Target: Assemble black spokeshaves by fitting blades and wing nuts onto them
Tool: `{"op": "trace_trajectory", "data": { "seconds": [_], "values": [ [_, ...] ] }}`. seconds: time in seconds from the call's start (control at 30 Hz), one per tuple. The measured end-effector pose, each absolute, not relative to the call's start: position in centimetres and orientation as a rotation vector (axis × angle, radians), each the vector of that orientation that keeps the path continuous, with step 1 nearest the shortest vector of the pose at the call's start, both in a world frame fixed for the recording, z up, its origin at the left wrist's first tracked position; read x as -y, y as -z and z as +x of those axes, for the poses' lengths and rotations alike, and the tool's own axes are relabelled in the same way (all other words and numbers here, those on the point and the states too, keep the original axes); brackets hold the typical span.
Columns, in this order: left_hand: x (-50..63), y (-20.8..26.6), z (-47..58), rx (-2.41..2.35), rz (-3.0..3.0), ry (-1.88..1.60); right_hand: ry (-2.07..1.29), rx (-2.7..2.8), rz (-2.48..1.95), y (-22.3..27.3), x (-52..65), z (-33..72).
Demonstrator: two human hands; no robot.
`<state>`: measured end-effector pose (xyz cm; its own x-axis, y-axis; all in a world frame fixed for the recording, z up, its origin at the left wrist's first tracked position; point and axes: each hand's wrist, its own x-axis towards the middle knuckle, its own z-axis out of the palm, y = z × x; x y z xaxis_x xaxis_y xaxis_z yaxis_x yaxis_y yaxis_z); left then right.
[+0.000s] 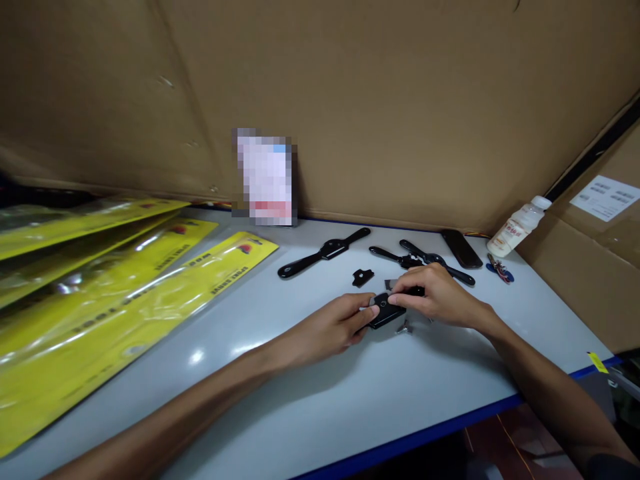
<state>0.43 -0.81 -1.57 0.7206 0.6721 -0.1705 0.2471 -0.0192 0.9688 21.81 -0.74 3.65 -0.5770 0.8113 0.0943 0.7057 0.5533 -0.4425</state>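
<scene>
My left hand (330, 328) grips a black tool (386, 315) at four o'clock; my right hand (443, 293) touches it, grip unclear. Beyond, at ten, a plate (366, 277) lies unfitted.

Front yellow pkg (145, 333) appears to read "SPOKE SHAVE", other print blurry; lbl (513, 231) on bottle (530, 212) & white sticker (606, 197) on R carton (585, 273) too sm. to read.

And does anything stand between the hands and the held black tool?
Nothing visible: the left hand grips the black tool directly, and the right hand touches it; the loose black plate lies farther back.
</scene>
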Motion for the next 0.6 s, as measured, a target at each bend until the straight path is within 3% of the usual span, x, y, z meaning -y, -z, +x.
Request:
{"op": "trace_trajectory", "data": {
  "seconds": [0.6],
  "values": [
    [0.1,1.0,-0.8,-0.642,1.552,-0.319,-0.107,2.785,-1.003,-4.3,2.2,22.1]
  ]
}}
